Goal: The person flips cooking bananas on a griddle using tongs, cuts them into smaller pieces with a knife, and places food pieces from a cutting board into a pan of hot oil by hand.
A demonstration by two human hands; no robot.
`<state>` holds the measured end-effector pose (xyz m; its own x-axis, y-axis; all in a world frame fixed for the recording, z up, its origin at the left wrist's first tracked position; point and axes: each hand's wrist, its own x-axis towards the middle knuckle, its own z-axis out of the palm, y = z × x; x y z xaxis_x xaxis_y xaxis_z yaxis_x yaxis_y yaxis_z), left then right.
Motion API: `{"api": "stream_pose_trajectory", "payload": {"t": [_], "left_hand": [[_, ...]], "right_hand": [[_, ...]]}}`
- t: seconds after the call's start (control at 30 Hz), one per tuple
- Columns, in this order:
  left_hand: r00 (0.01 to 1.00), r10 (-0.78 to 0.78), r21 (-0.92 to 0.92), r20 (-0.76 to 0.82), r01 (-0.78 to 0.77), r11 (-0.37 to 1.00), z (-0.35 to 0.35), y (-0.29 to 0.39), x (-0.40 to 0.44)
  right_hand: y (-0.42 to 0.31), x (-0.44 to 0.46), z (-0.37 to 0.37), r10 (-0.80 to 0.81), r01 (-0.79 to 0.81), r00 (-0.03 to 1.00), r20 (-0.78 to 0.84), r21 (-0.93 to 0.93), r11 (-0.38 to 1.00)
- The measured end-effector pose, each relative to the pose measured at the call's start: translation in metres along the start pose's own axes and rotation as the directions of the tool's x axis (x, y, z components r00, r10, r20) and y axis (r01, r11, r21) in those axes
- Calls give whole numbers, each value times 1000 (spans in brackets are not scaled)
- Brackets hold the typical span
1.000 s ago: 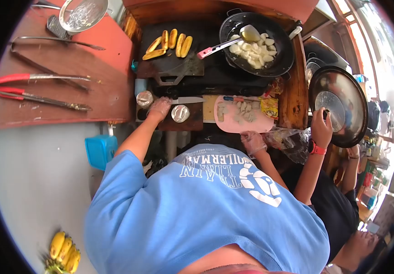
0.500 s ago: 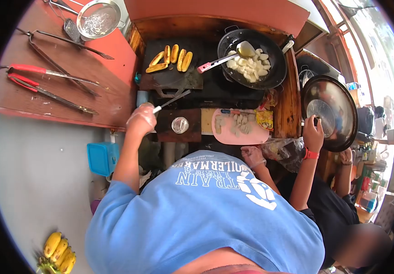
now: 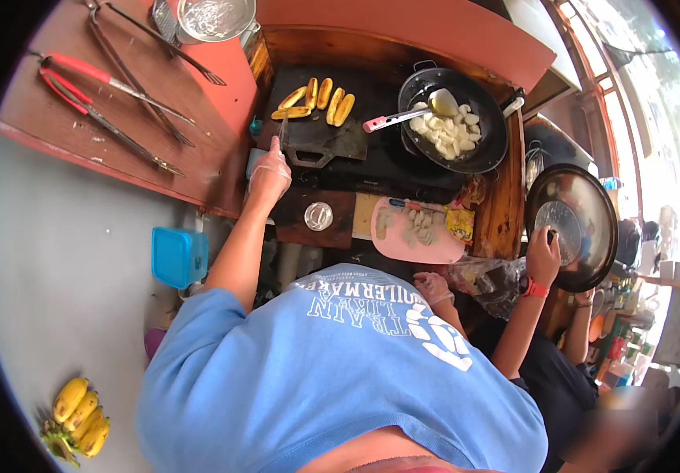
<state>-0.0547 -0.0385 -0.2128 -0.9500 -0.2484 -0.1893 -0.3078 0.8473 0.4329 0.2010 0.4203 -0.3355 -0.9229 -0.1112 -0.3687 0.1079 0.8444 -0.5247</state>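
My left hand (image 3: pixel 270 174), in a clear plastic glove, is closed around a knife (image 3: pixel 283 128) with its index finger stretched forward. The blade points at halved, browned bananas (image 3: pixel 291 113) on a black griddle (image 3: pixel 328 144); whether it touches them I cannot tell. My right hand (image 3: pixel 433 288), also gloved, is low beside my shirt, its fingers loosely apart with nothing visible in them. Nearest to it is a pink cutting board (image 3: pixel 403 251) bearing pale sliced pieces. A small glass bowl (image 3: pixel 319 216) stands between the hands on a dark brown board.
A black wok (image 3: pixel 491 150) holds white chunks and a ladle (image 3: pixel 387 121). At right, a co-worker's hand (image 3: pixel 543 258) grips the knob of a large lid (image 3: pixel 596 209). Tongs (image 3: pixel 111 118) lie on the left shelf (image 3: pixel 40 130); yellow bananas (image 3: pixel 84 418) are at lower left.
My left hand has moved forward, swinging the blade from pointing right to pointing at the bananas. My right hand stays low near the cutting board. The whole view has shifted slightly.
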Motion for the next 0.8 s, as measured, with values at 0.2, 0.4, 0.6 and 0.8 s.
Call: {"api": "stream_pose_trajectory", "payload": {"t": [0.2, 0.4, 0.6, 0.8], "left_hand": [[998, 28, 92, 53, -33, 995, -10, 20, 10], [998, -47, 109, 38, 42, 993, -25, 35, 6], [999, -39, 97, 25, 36, 995, -3, 14, 21], [995, 99, 48, -8, -99, 994, 9, -29, 27]], "right_hand": [[3, 1, 1, 145, -147, 988, 48, 42, 988], [20, 14, 19, 199, -209, 970, 137, 62, 976], [23, 19, 16, 206, -214, 964, 165, 32, 976], [24, 23, 13, 205, -210, 962, 178, 10, 978]]}}
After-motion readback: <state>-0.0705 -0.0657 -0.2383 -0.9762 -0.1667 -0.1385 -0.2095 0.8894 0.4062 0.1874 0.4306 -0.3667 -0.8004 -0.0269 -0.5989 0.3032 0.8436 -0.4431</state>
